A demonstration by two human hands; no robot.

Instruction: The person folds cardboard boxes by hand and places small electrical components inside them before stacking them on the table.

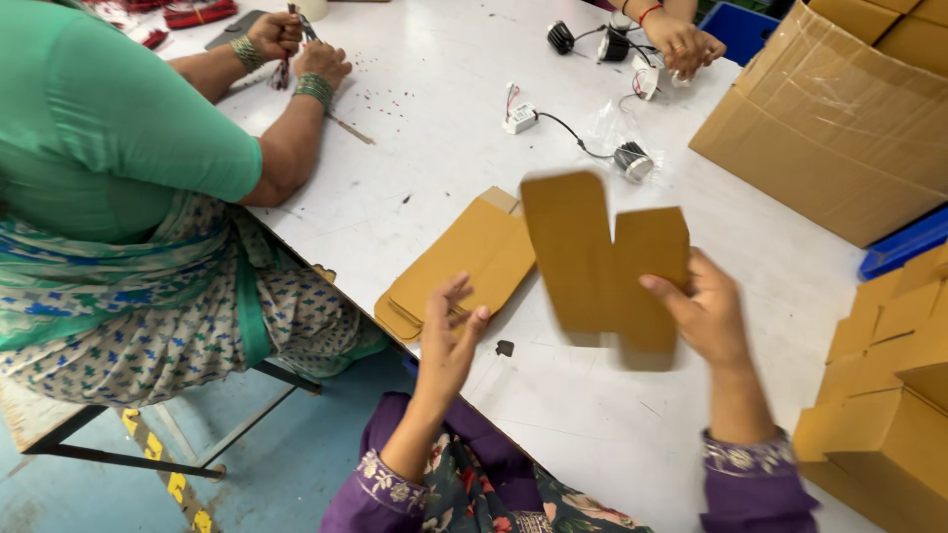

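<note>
Premises: a small assembly and packing workshop. A long white table [444, 148] serves as a shared workbench. On it lie wired lamp units [632, 160], a small driver [520, 117] and a stack of flat cardboard blanks [464, 262]. Large cartons [839, 118] and folded boxes [889, 395] crowd the right side. Blue bins [736, 30] stand beyond. Several people work seated at the table.

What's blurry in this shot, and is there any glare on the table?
Head view: the flat cardboard blank in the right hand is motion-smeared; the left hand and stack of blanks look sharper; the white table is evenly lit, with soft shadows and no harsh glare.
</note>
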